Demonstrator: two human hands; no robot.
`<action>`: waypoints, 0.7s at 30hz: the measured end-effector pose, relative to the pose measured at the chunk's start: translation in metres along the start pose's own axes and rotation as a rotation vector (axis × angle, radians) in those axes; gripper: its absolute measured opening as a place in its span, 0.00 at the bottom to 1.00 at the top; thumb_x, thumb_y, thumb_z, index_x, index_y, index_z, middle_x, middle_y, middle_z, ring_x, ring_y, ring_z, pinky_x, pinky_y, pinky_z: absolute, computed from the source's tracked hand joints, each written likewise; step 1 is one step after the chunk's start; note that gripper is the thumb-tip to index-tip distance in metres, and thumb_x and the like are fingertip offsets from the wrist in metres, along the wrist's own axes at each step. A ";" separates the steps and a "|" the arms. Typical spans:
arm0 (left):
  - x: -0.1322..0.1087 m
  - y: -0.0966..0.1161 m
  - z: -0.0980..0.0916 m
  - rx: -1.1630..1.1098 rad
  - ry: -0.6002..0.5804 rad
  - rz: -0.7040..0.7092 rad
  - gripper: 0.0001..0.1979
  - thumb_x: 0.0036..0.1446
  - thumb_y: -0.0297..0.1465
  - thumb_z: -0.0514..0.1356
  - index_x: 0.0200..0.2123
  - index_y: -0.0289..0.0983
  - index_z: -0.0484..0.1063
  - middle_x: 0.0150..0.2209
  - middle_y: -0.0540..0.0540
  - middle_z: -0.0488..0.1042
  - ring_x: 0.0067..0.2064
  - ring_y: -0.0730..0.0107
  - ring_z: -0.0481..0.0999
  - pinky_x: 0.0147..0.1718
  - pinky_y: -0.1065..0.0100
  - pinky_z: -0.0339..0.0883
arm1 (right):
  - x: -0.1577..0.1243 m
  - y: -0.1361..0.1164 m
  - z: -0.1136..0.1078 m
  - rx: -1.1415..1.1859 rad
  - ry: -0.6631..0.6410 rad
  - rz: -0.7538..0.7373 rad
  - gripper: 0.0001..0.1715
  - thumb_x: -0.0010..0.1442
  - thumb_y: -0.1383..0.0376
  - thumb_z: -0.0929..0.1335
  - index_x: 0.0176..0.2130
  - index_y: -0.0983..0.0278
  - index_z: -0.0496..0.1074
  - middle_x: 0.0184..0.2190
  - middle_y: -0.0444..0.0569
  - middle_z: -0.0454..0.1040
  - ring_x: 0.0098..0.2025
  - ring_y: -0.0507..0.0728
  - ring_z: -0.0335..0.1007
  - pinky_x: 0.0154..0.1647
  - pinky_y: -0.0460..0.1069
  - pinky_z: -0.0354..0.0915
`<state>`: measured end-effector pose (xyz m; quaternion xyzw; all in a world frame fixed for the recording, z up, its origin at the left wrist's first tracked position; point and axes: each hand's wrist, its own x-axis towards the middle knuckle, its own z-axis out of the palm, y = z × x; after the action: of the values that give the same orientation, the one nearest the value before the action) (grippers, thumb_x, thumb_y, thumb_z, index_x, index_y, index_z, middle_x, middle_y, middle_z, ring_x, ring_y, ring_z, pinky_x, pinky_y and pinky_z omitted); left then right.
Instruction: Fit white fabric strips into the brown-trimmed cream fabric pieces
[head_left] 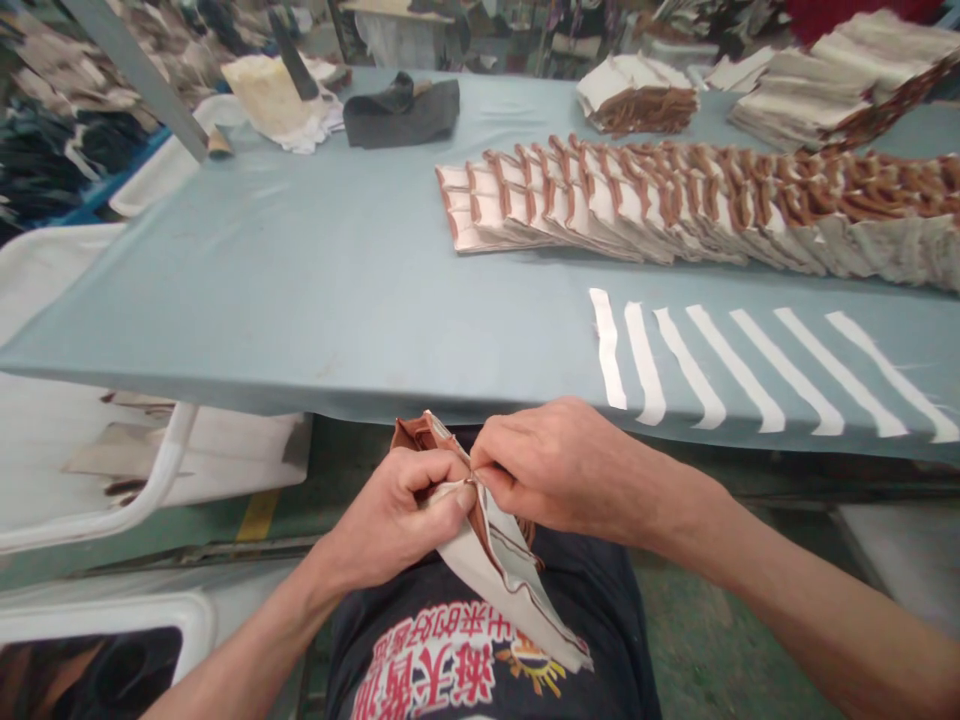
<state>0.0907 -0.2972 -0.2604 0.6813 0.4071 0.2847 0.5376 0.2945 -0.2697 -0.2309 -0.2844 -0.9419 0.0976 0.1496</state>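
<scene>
Fabric piece, cream with brown trim, sits in your lap just below the near edge of the tabletop, gripped by both your hands. Your left hand is clenched around its upper part, and your right hand pinches its edge right beside the left thumb. On the tabletop lie white strips side by side and, beyond them, an overlapping row of similar pieces.
</scene>
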 end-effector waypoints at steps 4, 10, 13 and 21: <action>0.006 0.000 -0.008 0.060 -0.100 -0.059 0.12 0.54 0.29 0.54 0.19 0.37 0.61 0.19 0.55 0.55 0.23 0.76 0.55 0.23 0.72 0.51 | 0.013 -0.004 -0.008 -0.119 -0.147 -0.104 0.13 0.62 0.74 0.70 0.26 0.64 0.73 0.24 0.49 0.77 0.24 0.56 0.69 0.21 0.52 0.44; 0.003 0.000 -0.013 0.069 0.011 -0.065 0.17 0.64 0.33 0.53 0.23 0.36 0.69 0.24 0.51 0.67 0.29 0.70 0.65 0.32 0.69 0.61 | 0.014 -0.004 -0.001 0.189 -0.056 0.240 0.09 0.66 0.71 0.70 0.31 0.64 0.74 0.25 0.45 0.78 0.25 0.52 0.70 0.25 0.48 0.52; -0.003 -0.005 -0.013 0.025 0.062 -0.029 0.17 0.66 0.34 0.54 0.25 0.36 0.69 0.27 0.51 0.69 0.31 0.70 0.67 0.33 0.69 0.61 | -0.002 -0.012 0.017 0.560 0.061 0.489 0.10 0.68 0.64 0.69 0.33 0.64 0.73 0.26 0.42 0.77 0.26 0.50 0.69 0.27 0.46 0.57; -0.014 -0.004 -0.009 0.125 0.058 0.011 0.16 0.69 0.31 0.53 0.26 0.37 0.68 0.26 0.52 0.69 0.31 0.70 0.65 0.35 0.69 0.59 | -0.022 -0.047 0.052 0.861 0.134 0.750 0.14 0.64 0.59 0.67 0.28 0.62 0.68 0.23 0.42 0.72 0.25 0.50 0.65 0.24 0.45 0.56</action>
<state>0.0750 -0.3047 -0.2610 0.7074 0.4358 0.2811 0.4803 0.2708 -0.3258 -0.2722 -0.5181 -0.6405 0.5005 0.2663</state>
